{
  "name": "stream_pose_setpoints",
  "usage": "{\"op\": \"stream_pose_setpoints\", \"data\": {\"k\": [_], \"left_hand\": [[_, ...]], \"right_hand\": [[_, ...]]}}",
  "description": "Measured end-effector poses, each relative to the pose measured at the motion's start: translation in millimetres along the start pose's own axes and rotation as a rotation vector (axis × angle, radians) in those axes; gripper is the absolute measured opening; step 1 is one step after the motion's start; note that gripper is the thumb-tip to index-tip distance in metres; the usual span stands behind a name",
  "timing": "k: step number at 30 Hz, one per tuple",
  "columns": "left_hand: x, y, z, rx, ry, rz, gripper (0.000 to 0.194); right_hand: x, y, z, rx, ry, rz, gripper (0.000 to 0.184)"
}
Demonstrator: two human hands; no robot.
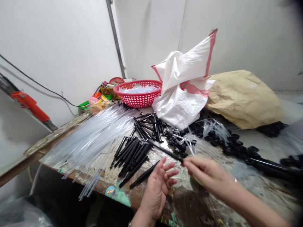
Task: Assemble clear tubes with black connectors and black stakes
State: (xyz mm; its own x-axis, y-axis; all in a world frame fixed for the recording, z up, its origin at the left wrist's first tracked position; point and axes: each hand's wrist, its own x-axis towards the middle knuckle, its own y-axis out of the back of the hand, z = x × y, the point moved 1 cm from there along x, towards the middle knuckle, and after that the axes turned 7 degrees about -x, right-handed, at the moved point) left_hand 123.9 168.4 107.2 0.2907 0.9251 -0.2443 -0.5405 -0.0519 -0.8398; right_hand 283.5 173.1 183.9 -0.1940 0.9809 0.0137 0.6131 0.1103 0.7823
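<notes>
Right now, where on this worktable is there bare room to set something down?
Mainly the dark patch between the left hand and right forearm.

Crowded: the clear tubes at left, the black rods centrally, and the black pieces beyond the right hand.

Head view, single: worn on the person's head, facing forward and steeply down over a cluttered table point(139, 200). Range: close on the left hand point(157, 186) and right hand point(208, 173) (both low in frame), farther to the red basket point(139, 100), with pale walls point(251, 37) behind, filling the upper part.
</notes>
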Motion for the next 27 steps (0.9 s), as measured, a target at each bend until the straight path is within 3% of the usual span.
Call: {"op": "stream_pose_setpoints", "data": {"k": [4,10,13,17,21,23,25,27], "left_hand": [[-1.2,0.6,3.6,-0.035,-0.029,0.059,0.04],[-2.8,-2.3,4.0,0.123,0.069,0.05,0.033],[-3.2,-4.1,3.1,0.178,0.085,0.039,0.033],[-1.7,-3.2,1.5,0.219,0.103,0.024,0.034],[-0.9,-1.8,1.8,0.222,0.094,0.012,0.041],[-1.0,-3.2,2.5,0.207,0.083,0.035,0.044],[-0.7,-5.7,2.6,0.208,0.105,0.054,0.047],[0.6,-7.6,2.0,0.221,0.125,0.054,0.05]], "right_hand": [[-53.1,-36.4,2.1,0.104,0.002,-0.048,0.026],[-67.4,-60.6,1.9,0.377,-0.163,-0.124,0.008],[-66.2,-70.0,1.0,0.561,-0.267,-0.152,0.031],[-68.1,-78.6,2.9,0.559,-0.204,-0.141,0.035],[-71.1,-49.9,15.0,0.395,-0.148,-0.11,0.021],[-64.1,-18.2,33.1,0.325,-0.196,0.0,0.022],[-46.8,17.7,60.8,0.224,-0.272,0.127,0.034],[-20.8,50.7,93.8,-0.12,-0.37,0.314,0.034]]}}
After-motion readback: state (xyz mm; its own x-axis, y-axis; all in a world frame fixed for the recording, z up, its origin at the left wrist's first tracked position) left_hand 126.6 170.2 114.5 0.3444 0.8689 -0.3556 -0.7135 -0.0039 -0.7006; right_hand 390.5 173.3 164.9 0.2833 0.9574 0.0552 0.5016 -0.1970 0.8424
